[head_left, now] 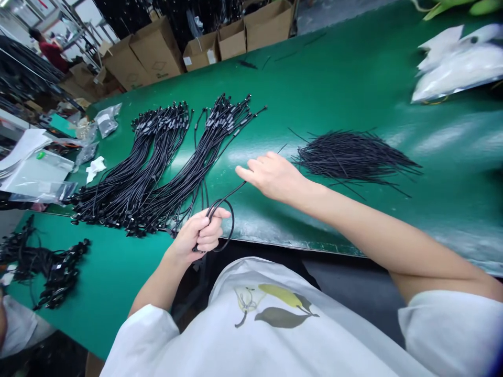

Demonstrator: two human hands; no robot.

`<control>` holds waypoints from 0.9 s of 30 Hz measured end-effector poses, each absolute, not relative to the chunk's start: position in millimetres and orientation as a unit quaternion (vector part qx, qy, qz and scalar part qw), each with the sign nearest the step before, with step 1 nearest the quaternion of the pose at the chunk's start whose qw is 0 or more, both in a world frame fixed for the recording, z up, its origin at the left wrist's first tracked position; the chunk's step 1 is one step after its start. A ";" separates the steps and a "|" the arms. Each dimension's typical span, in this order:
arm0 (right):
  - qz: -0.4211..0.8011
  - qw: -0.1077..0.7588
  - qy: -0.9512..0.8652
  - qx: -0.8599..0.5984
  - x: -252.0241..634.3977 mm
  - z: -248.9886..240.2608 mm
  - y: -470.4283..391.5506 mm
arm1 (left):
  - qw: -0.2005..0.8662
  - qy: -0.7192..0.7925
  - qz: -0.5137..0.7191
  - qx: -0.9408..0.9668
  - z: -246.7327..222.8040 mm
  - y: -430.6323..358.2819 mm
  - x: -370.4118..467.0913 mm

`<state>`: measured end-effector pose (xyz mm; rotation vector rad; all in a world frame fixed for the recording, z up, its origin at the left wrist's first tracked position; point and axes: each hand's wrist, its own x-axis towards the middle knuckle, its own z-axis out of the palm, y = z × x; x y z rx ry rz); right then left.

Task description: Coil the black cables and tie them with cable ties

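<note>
A black cable is looped in my left hand, whose fingers are wrapped round it near the table's front edge. From there the cable runs up to my right hand, closed on its other end. A thin black tie pokes out above the right hand; whether the fingers grip it is hidden. Just right of that hand lies a loose pile of thin black ties. Beyond my left hand, long bundles of black cables with grey sleeves near their far ends spread over the green table.
Cardboard boxes line the far edge. White plastic bags sit at the far right, with papers and small bags at the left. On a lower-left green table are more coiled cables, near another person's sleeve.
</note>
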<state>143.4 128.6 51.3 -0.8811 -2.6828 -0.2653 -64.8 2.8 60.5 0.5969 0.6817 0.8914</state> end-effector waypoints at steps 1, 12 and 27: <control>-0.077 0.155 -0.937 -0.305 143.2 51.6 129.2 | 0.810 0.317 0.406 0.279 59.8 2.4 -63.7; 0.126 0.246 -0.899 -0.340 191.9 2.8 137.4 | 0.622 0.295 0.680 0.253 89.8 -4.8 -105.1; 0.312 0.359 -0.843 -0.252 143.9 33.2 82.6 | 0.654 0.414 0.387 0.500 31.6 0.1 -49.5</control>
